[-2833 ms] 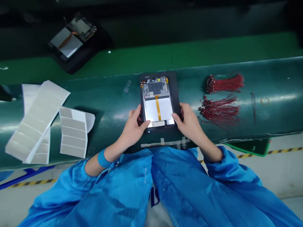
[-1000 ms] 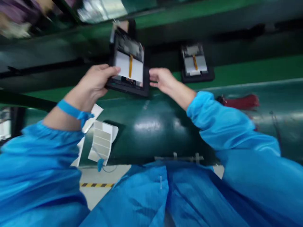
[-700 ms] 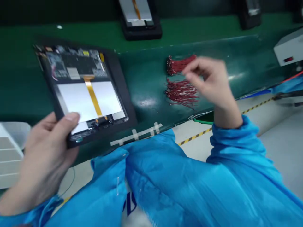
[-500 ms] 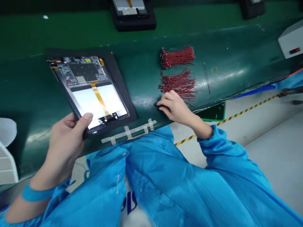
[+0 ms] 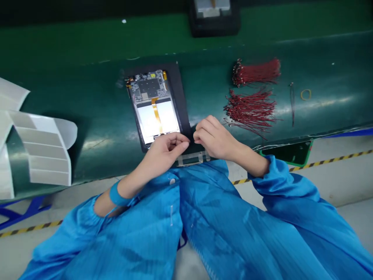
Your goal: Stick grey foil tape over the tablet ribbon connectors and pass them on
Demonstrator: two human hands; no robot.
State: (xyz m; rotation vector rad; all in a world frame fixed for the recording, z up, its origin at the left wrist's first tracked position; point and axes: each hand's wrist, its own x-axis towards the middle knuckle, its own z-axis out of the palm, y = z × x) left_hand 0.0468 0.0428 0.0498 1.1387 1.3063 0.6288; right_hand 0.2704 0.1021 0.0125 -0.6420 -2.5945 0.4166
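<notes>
An opened tablet (image 5: 145, 116) with its circuit board and orange ribbon cable exposed lies on a black pad (image 5: 178, 91). Over the tablet's lower edge, my left hand (image 5: 161, 153) has thumb and index finger pinched together. My right hand (image 5: 217, 140) is closed in a pinch close by, its fingertips just right of the left ones, above the pad's lower corner. Whatever either pinch holds is too small to make out. To the right of my hands lie a loose bundle of red wires (image 5: 253, 111) and a neater red wire bundle (image 5: 259, 72).
A few separate wires (image 5: 292, 105) and a yellow rubber band (image 5: 305, 94) lie at right. White sheets with grey strips (image 5: 48, 149) lie at left. Another device in a black holder (image 5: 215, 25) stands at the back. Tape strips (image 5: 189, 159) mark the table's front edge.
My left hand has let go of the tablet, which now lies flatter, and has moved beside my right hand. The right hand has come away from the loose wire bundle. The view has shifted left.
</notes>
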